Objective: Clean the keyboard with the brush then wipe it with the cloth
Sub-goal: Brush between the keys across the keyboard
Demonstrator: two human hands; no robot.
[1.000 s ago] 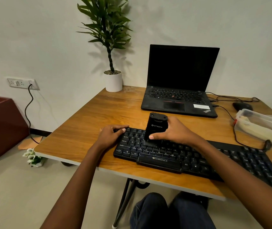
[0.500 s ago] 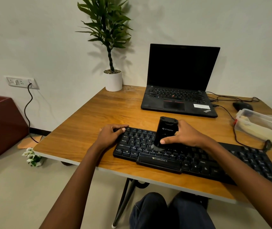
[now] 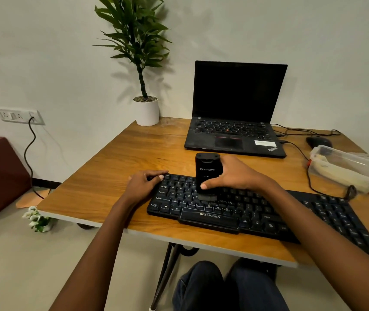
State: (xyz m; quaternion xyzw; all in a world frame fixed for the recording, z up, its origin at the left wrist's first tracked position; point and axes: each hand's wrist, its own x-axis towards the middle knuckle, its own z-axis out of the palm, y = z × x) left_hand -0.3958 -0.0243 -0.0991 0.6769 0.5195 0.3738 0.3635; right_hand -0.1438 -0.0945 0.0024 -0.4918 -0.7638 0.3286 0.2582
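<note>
Black brush (image 3: 207, 173) stood upright on the keyboard (image 3: 257, 212), my right hand (image 3: 235, 176) gripped it, my left hand (image 3: 144, 186) curled over the keyboard's left end, wooden table (image 3: 116, 176) beneath.

- Right hand (image 3: 235, 175) grips black brush (image 3: 207, 173), upright, its bristle end on keyboard (image 3: 257, 212) letter keys.
- Left hand (image 3: 144, 186) holds keyboard's far left corner.
- Wooden table (image 3: 116, 176): open laptop (image 3: 235, 108), potted plant (image 3: 145, 108), clear container (image 3: 345, 169).

Head-worn view, facing forward-down, close over desk (image 3: 111, 158)
</note>
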